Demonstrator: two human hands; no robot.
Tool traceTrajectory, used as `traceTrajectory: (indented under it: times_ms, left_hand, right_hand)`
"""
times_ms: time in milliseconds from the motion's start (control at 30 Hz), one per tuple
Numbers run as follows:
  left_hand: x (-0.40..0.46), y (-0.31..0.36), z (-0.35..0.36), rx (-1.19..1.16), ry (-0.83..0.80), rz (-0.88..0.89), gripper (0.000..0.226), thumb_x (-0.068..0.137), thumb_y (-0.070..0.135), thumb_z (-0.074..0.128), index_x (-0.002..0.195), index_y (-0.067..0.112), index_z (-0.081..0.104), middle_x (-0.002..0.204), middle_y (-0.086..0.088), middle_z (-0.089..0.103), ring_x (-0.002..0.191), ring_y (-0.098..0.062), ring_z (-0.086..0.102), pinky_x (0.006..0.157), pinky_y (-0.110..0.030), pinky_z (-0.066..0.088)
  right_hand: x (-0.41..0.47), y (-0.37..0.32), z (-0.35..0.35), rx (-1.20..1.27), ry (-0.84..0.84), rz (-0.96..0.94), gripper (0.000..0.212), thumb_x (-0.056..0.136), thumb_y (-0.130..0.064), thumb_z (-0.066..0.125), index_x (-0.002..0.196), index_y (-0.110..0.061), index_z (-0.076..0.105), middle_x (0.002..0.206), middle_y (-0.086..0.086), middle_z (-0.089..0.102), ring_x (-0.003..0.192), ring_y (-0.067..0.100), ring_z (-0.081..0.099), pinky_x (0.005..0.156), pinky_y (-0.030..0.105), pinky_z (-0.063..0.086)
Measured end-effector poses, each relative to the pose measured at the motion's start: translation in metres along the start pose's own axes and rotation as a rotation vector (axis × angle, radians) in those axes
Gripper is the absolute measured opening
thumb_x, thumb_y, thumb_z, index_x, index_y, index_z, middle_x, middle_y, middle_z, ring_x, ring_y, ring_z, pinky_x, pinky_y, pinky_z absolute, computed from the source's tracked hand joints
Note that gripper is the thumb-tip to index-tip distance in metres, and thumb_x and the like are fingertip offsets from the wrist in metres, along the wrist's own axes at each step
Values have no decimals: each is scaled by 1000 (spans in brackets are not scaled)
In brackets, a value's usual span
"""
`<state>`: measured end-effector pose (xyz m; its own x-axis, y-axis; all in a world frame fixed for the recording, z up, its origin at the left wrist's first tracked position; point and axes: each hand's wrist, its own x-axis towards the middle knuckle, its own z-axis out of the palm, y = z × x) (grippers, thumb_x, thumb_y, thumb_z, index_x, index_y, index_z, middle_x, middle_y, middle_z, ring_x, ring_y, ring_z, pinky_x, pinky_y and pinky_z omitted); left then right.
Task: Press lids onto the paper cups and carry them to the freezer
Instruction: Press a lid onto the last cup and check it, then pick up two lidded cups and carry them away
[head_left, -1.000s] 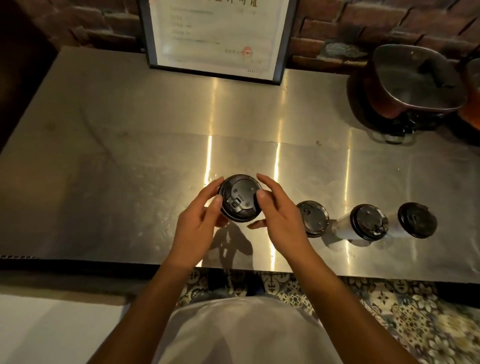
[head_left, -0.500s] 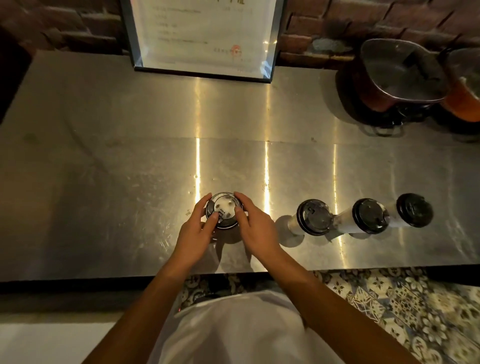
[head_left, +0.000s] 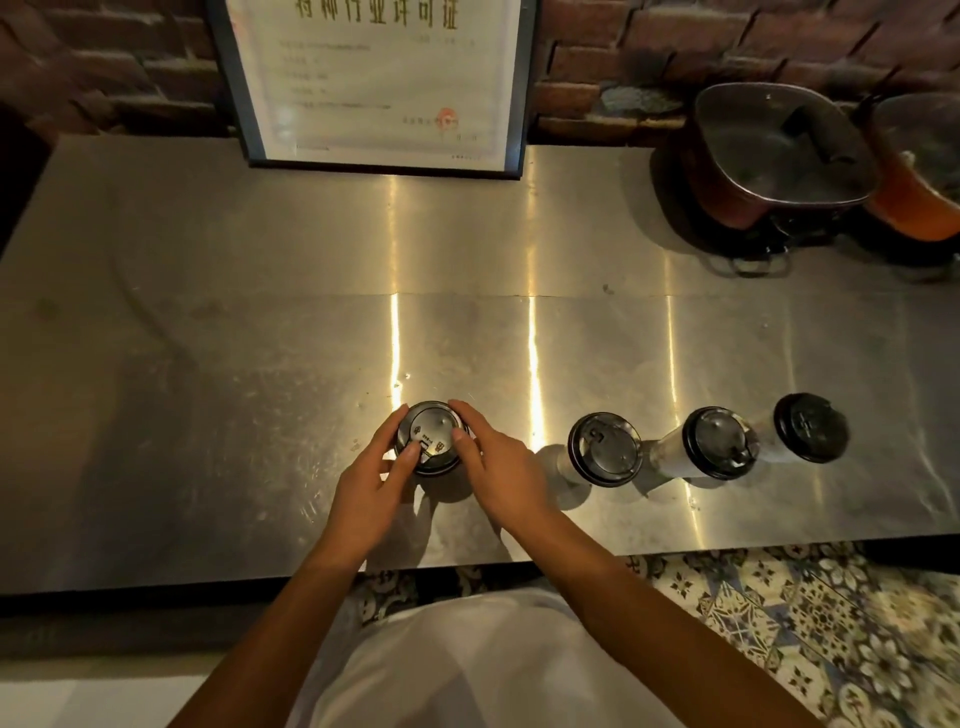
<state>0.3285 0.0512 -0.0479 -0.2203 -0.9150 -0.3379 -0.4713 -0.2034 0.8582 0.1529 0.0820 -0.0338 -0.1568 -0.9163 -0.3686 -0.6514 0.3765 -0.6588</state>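
Hiding its cup, hands (head_left: 441, 478) clasp the lid (head_left: 430, 437) — walls unseen.

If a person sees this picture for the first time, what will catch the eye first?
First, the two hands: the left hand and right hand clasp the black lid of a cup near the front edge of the steel counter. To their right, three more lidded cups stand in a row. At the back, a framed certificate leans on the brick wall.

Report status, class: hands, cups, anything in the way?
Left hand and right hand grip the leftmost cup's lid, thumbs on top. Three lidded cups stand to its right. Steel counter around them unobstructed; pots far back.
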Motion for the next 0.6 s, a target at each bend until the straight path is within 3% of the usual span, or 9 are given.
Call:
traceTrajectory:
  times_ms: [100, 233, 333, 400, 500, 600]
  left_hand:
    - [0, 2, 5, -25, 11, -5, 50, 103, 42, 52, 150, 51, 38, 131, 14, 56, 99, -8, 69, 67, -16, 58]
    - [-3, 2, 4, -12, 30, -7, 51, 103, 36, 54, 152, 43, 40, 132, 11, 56, 96, -2, 64, 63, -7, 53]
    - [-2, 1, -1, 28, 46, -11, 51, 101, 42, 55, 150, 47, 40, 143, 7, 54, 105, -5, 61, 79, -15, 50]
    - [-3, 3, -2, 2, 78, -28, 54, 97, 51, 56, 147, 54, 38, 152, 5, 49, 120, -13, 58, 93, -31, 54]
    - [-2, 11, -1, 140, 178, 71, 61, 94, 52, 62, 149, 53, 36, 159, 6, 39, 143, -19, 42, 114, -42, 39]
    - [3, 25, 4, 404, 175, 235, 67, 91, 53, 69, 151, 43, 40, 165, 4, 30, 152, -24, 26, 118, -44, 27]
  right_hand:
    - [1, 4, -1, -6, -5, -15, 47, 109, -56, 25, 156, -50, 27, 122, 4, 74, 110, 26, 70, 91, 44, 57]
    - [-2, 3, -8, 29, -52, -24, 52, 106, -62, 29, 157, -53, 23, 128, 2, 70, 113, 24, 69, 95, 43, 56]
    - [-15, 7, -29, 82, 24, -53, 54, 104, -57, 45, 154, -58, 26, 123, -8, 69, 97, 11, 70, 87, 36, 57]
    - [-26, 12, -50, 156, 199, -96, 47, 102, -42, 55, 148, -49, 46, 120, -12, 69, 91, 5, 67, 79, 29, 54]
    - [-36, 32, -80, 79, 529, -163, 40, 96, -32, 57, 136, -30, 64, 138, -4, 63, 121, 16, 57, 96, 32, 46]
    - [-31, 59, -95, -87, 538, -67, 46, 93, -37, 63, 138, -31, 62, 159, 6, 45, 146, 30, 38, 112, 46, 38]
